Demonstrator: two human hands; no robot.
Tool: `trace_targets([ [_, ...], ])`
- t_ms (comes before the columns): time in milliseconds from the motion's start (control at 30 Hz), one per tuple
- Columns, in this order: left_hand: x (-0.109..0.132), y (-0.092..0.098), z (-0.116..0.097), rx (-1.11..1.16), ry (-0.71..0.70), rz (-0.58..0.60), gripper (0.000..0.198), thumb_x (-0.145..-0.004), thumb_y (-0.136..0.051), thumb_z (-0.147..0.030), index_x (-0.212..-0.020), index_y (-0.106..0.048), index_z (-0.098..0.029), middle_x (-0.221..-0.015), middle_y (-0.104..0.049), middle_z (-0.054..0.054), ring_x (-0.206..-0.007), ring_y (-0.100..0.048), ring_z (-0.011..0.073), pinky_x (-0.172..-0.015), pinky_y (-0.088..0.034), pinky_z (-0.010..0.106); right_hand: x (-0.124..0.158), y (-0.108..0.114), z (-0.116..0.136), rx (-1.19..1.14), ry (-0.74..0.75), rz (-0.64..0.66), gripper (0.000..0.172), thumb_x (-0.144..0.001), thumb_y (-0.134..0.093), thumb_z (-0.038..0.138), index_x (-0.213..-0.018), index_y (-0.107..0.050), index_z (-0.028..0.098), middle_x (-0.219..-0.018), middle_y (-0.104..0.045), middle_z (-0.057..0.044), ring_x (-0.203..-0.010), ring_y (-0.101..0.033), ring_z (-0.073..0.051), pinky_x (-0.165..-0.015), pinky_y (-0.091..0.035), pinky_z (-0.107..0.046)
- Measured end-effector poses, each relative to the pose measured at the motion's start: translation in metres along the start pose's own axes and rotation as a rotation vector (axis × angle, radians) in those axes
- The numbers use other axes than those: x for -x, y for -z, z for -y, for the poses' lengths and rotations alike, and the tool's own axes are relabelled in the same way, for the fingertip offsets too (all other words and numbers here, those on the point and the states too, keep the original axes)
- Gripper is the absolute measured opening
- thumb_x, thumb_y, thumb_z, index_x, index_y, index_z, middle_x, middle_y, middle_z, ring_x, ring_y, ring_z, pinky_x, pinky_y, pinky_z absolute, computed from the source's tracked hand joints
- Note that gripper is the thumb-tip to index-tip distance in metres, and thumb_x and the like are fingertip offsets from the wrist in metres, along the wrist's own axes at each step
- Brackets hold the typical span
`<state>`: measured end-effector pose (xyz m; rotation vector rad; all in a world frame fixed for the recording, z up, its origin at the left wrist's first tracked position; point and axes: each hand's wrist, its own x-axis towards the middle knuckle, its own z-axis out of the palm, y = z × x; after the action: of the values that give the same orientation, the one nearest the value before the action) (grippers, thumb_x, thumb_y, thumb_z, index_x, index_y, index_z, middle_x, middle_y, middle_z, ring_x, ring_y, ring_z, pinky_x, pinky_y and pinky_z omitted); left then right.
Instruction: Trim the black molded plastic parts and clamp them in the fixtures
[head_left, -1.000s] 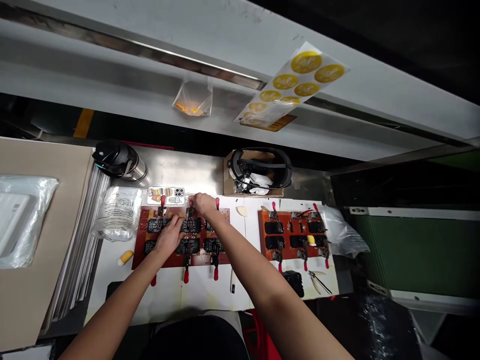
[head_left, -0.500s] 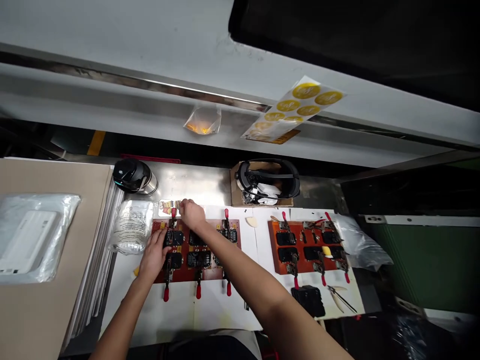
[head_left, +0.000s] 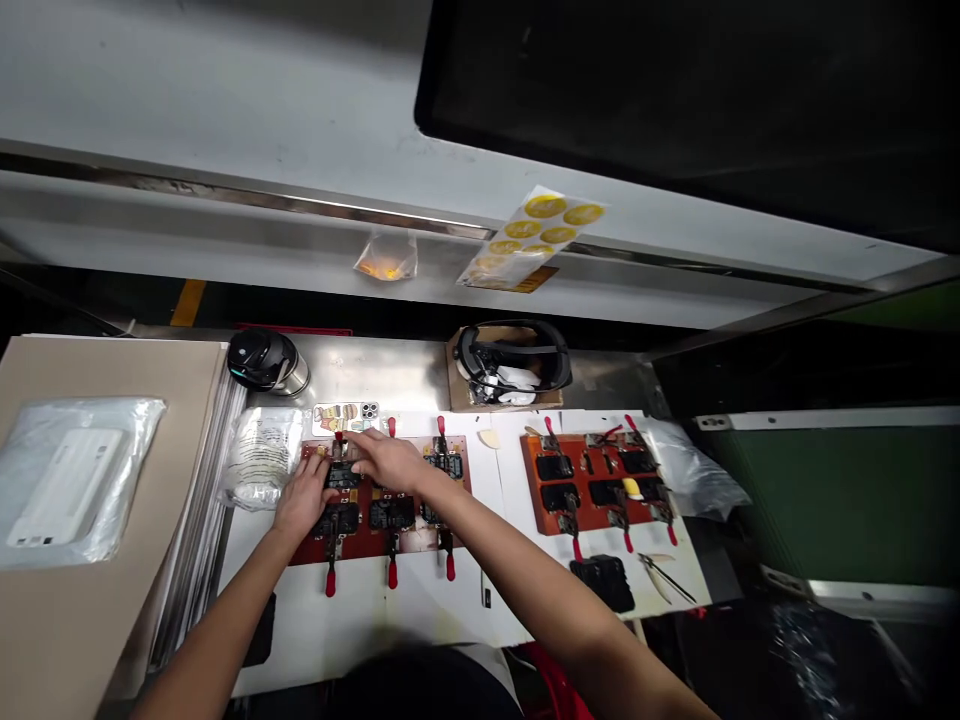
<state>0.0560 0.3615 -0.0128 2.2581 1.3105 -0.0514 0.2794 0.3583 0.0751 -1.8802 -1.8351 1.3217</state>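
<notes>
A red jig board (head_left: 411, 541) lies on the white bench, carrying several black parts (head_left: 394, 513) and red-handled toggle clamps (head_left: 391, 574). My left hand (head_left: 301, 498) sits at the board's left edge, fingers curled down by the left-hand parts; what they grip is hidden. My right hand (head_left: 391, 460) reaches across the board's top, its fingers pinched on the upper-left black part (head_left: 343, 477) beside a raised clamp.
A second orange jig board (head_left: 537, 492) lies to the right, with a loose black part (head_left: 604, 583) and pliers (head_left: 663, 576) in front. Behind are a thermos (head_left: 266, 360), a printed plastic bag (head_left: 259, 460) and a headset in a box (head_left: 514, 362). Cardboard with a bagged white item (head_left: 67, 482) is at left.
My right hand has come down from the far clamps to the upper-left part. My left hand has shifted left along the board. The view has tilted upward.
</notes>
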Motion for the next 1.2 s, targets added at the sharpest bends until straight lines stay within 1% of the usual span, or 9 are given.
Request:
trace_targets([
  [100, 0.006, 0.015, -0.001, 0.019, 0.033, 0.000, 0.035, -0.085, -0.058, -0.026, -0.118, -0.054, -0.019, -0.122, -0.058, 0.014, -0.119, -0.053, 0.0348, -0.096, -0.048, 0.047, 0.079, -0.001, -0.029, -0.034, -0.220, -0.179, 0.038, -0.099, -0.044, 0.052, -0.128, -0.060, 0.033, -0.121, -0.067, 0.001, -0.105, -0.064, -0.018, -0.087, -0.046, -0.025],
  [200, 0.034, 0.037, 0.004, 0.078, 0.060, 0.039, 0.038, -0.086, -0.056, -0.030, -0.122, -0.049, -0.020, -0.118, -0.062, 0.014, -0.107, -0.061, 0.0326, -0.087, -0.052, 0.043, 0.162, -0.012, -0.073, -0.015, -0.550, -0.278, 0.049, -0.105, -0.023, 0.044, -0.104, -0.067, 0.021, -0.097, -0.071, -0.007, -0.090, -0.067, -0.021, -0.078, -0.046, -0.027],
  [300, 0.082, 0.058, 0.000, 0.354, 0.084, 0.198, 0.032, -0.084, -0.059, -0.036, -0.115, -0.055, -0.028, -0.118, -0.066, 0.006, -0.108, -0.063, 0.0293, -0.091, -0.050, 0.040, 0.221, -0.034, -0.112, 0.016, -0.819, -0.240, 0.031, -0.099, -0.042, 0.036, -0.095, -0.065, 0.016, -0.091, -0.070, -0.014, -0.087, -0.068, -0.028, -0.072, -0.045, -0.032],
  [467, 0.172, 0.056, -0.065, 0.864, 0.025, 0.675, 0.023, -0.075, -0.075, -0.044, -0.092, -0.073, -0.028, -0.094, -0.067, 0.004, -0.092, -0.064, 0.0269, -0.087, -0.048, 0.038, 0.244, -0.077, -0.140, -0.047, -0.955, -0.208, 0.024, -0.090, -0.063, 0.031, -0.108, -0.059, 0.016, -0.114, -0.064, -0.017, -0.097, -0.067, -0.028, -0.076, -0.046, -0.034],
  [567, 0.207, 0.047, -0.120, 1.072, -0.009, 0.717, 0.033, -0.070, -0.079, -0.052, -0.090, -0.071, -0.027, -0.090, -0.062, 0.004, -0.084, -0.061, 0.0230, -0.079, -0.047, 0.035, 0.244, -0.084, -0.144, -0.138, -0.936, -0.245, 0.018, -0.092, -0.061, 0.026, -0.105, -0.059, 0.015, -0.113, -0.063, -0.012, -0.096, -0.065, -0.024, -0.084, -0.047, -0.036],
  [700, 0.226, 0.056, -0.167, 1.181, -0.040, 0.710, 0.032, -0.087, -0.061, -0.055, -0.100, -0.066, -0.026, -0.107, -0.066, 0.009, -0.101, -0.061, 0.0262, -0.092, -0.045, 0.039, 0.262, -0.075, -0.144, -0.331, -0.865, -0.309, 0.014, -0.097, -0.049, 0.025, -0.104, -0.056, 0.015, -0.094, -0.064, -0.005, -0.081, -0.063, -0.017, -0.075, -0.050, -0.031],
  [867, 0.231, 0.062, -0.190, 1.156, 0.100, 0.557, 0.042, -0.092, -0.054, -0.053, -0.121, -0.065, -0.025, -0.110, -0.072, 0.010, -0.106, -0.063, 0.0282, -0.102, -0.043, 0.043, 0.299, -0.055, -0.101, -0.535, -0.632, -0.384, 0.032, -0.102, -0.022, 0.039, -0.109, -0.050, 0.023, -0.074, -0.055, 0.001, -0.061, -0.057, -0.016, -0.053, -0.043, -0.025],
  [1033, 0.226, 0.069, -0.221, 1.024, 0.110, 0.248, 0.038, -0.091, -0.056, -0.051, -0.120, -0.065, -0.028, -0.114, -0.069, 0.006, -0.115, -0.059, 0.0275, -0.107, -0.040, 0.039, 0.349, -0.028, 0.010, -0.600, -0.275, -0.297, 0.038, -0.100, -0.032, 0.055, -0.080, -0.047, 0.026, -0.068, -0.054, 0.001, -0.061, -0.054, -0.017, -0.059, -0.042, -0.028],
  [1200, 0.227, 0.097, -0.262, 0.990, 0.019, 0.112, 0.021, -0.096, -0.050, -0.045, -0.107, -0.059, -0.029, -0.101, -0.063, 0.004, -0.096, -0.060, 0.0218, -0.087, -0.047, 0.030, 0.382, -0.004, 0.089, -0.418, -0.050, -0.133, 0.030, -0.102, -0.028, 0.048, -0.089, -0.050, 0.032, -0.079, -0.063, -0.001, -0.069, -0.059, -0.020, -0.063, -0.039, -0.030],
])
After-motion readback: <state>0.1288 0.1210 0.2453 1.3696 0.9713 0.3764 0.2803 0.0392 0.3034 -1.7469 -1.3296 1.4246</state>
